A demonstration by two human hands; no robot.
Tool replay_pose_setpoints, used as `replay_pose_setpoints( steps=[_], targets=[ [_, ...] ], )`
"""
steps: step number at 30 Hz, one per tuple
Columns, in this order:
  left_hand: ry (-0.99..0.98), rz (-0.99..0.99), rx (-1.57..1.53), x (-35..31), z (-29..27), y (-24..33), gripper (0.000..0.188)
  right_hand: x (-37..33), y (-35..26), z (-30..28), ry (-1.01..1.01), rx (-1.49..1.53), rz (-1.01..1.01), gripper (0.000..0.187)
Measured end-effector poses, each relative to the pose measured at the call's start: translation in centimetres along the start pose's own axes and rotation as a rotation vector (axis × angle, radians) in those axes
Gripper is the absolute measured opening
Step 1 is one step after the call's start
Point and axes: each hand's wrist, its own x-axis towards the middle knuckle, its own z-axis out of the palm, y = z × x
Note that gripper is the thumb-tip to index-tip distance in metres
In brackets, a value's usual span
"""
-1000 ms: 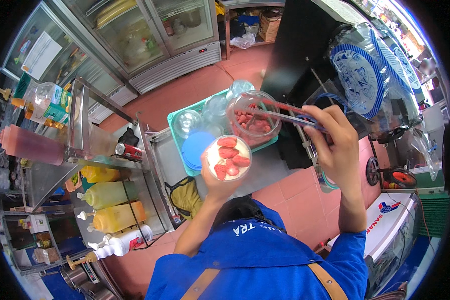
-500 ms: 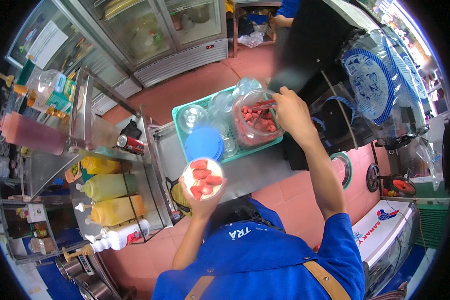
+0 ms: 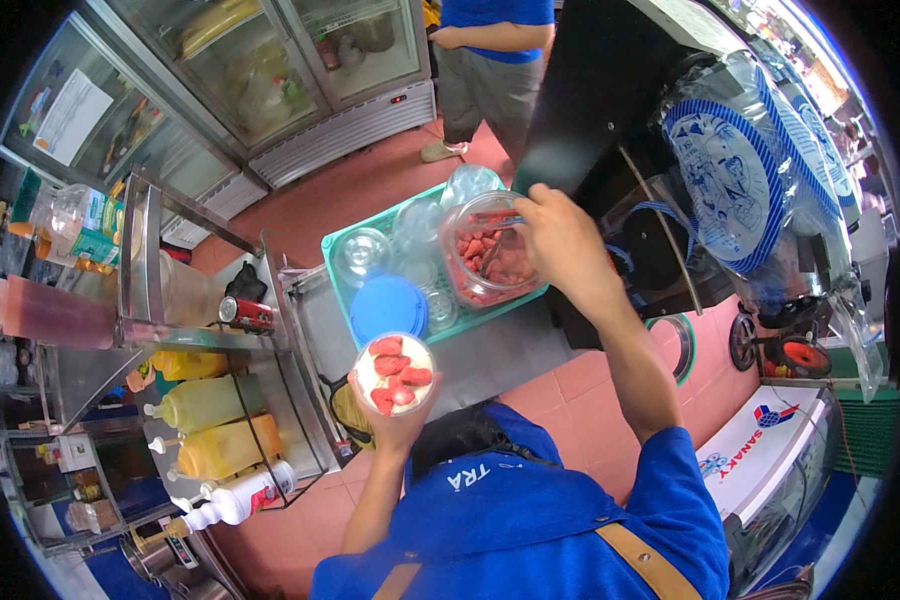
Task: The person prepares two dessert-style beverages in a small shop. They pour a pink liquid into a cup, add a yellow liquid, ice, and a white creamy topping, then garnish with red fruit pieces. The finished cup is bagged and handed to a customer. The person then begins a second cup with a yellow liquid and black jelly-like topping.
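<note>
My left hand (image 3: 402, 425) is closed round a clear cup (image 3: 397, 375) filled with something white and creamy, with several red strawberry pieces on top. At the mouth of a clear tub (image 3: 490, 290) of cut strawberries (image 3: 478, 248), the fingers of my right hand (image 3: 562, 235) pinch what look like tongs (image 3: 497, 217). The tongs' lower ends reach in among the fruit and are partly hidden. The tub stands tilted in a green basket (image 3: 332, 268), beside a round blue lid (image 3: 388, 306) and clear round containers (image 3: 362, 256).
A metal rack of squeeze and pump bottles (image 3: 220, 447) stands on the left, with a dark red can (image 3: 246, 313) nearby. Tall black equipment (image 3: 590, 130) and wrapped blue-and-white cups (image 3: 720, 175) border the right. Another person (image 3: 490, 70) stands beyond, near glass-door fridges (image 3: 345, 130).
The other person has stepped further into view at the top. The cup and tub sit slightly left in the picture, mostly from a shift of view. Both hands keep their hold.
</note>
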Motion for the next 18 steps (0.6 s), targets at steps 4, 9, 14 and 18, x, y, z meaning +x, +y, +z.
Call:
replay_pose_setpoints(
  steps=[4, 9, 14, 18],
  targets=[
    [0.019, 0.052, -0.173, 1.1, 2.2, -0.2, 0.082, -3.6, -2.9, -7.4, 0.154, 0.151, 0.038, 0.021],
    [0.025, 0.062, -0.395, 3.6, 5.2, 2.0, 0.087, -7.5, -6.1, -13.5, -0.007, 0.478, -0.003, 0.034],
    [-0.036, 0.101, -0.419, 3.8, 5.8, 1.6, 0.09, -7.8, -7.0, -13.2, -0.07, 0.431, -0.112, 0.038],
    [0.004, 0.232, -0.304, 4.6, 5.6, 2.6, 0.091, -7.5, -6.7, -13.4, -0.073, 0.388, -0.113, 0.041]
  ],
)
